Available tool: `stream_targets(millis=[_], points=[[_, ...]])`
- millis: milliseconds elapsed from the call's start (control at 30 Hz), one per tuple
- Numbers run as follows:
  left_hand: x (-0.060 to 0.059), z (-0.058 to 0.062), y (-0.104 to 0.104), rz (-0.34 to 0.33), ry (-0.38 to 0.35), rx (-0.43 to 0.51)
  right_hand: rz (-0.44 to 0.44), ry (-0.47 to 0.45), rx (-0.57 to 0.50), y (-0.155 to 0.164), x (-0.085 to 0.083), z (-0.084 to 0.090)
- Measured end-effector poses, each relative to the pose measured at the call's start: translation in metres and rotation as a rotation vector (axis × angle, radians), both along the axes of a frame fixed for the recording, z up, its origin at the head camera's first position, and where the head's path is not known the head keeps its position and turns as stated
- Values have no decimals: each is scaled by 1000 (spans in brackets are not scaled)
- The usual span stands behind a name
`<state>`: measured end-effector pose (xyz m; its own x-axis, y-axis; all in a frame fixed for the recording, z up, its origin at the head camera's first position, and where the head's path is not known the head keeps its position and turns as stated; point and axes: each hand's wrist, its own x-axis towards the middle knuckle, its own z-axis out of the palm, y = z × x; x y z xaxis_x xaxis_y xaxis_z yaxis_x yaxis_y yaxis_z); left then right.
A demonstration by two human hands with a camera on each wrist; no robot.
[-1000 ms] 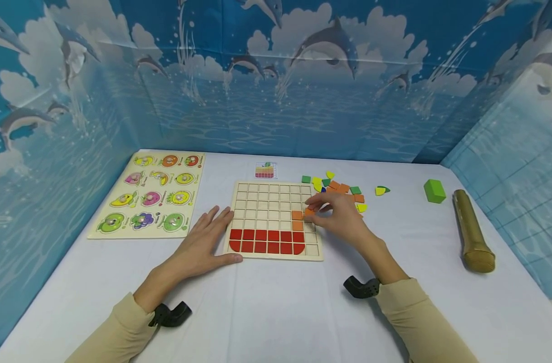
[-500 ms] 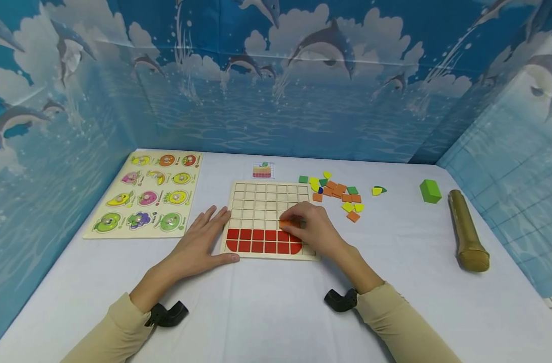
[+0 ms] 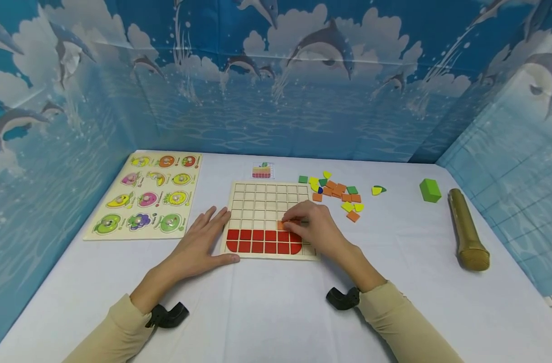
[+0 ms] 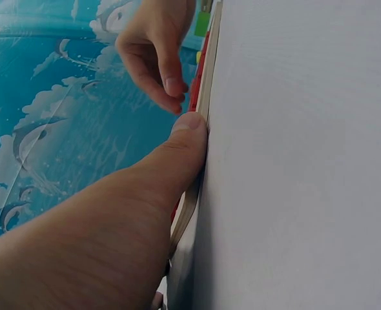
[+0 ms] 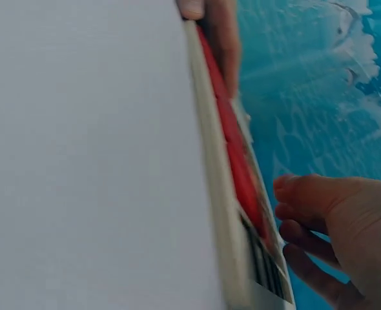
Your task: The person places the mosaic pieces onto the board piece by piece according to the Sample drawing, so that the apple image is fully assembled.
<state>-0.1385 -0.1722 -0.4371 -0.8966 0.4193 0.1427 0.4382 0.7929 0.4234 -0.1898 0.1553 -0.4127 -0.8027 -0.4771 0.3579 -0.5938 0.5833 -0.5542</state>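
— Right hand (image 3: 313, 229) now? Moved from the loose pile (image 3: 336, 194) at two o'clock?
— Yes, pinching an orange tile (image 3: 282, 225) onto the grid board (image 3: 257, 201), just above the red rows (image 3: 262, 241).
— Left hand (image 3: 202, 244)?
— Flat, fingers straight, steadying the board's nine o'clock edge.

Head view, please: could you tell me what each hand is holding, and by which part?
The right hand pinches an orange tile by its right edge over the grid board. The left hand holds nothing; it rests flat against the board's left edge.

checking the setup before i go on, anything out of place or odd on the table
Nothing looks damaged or spilled. The loose tiles lie scattered beside the grid board, and one yellow-green pair sits apart from that pile.
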Motion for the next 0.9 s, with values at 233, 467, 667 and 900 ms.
stream_targets(millis=[233,467,667,900], points=[[1,1,0,1,-7,-7,-133,-3,-6,30,0,5],[0,1,2,6,-39,-4,-284,26,54,74,4,8],[0,1,2,10,-32,-8,-425,-11,95,110,0,16],[2,2,3,23,-48,-16,-434,-93,154,123,-2,13]])
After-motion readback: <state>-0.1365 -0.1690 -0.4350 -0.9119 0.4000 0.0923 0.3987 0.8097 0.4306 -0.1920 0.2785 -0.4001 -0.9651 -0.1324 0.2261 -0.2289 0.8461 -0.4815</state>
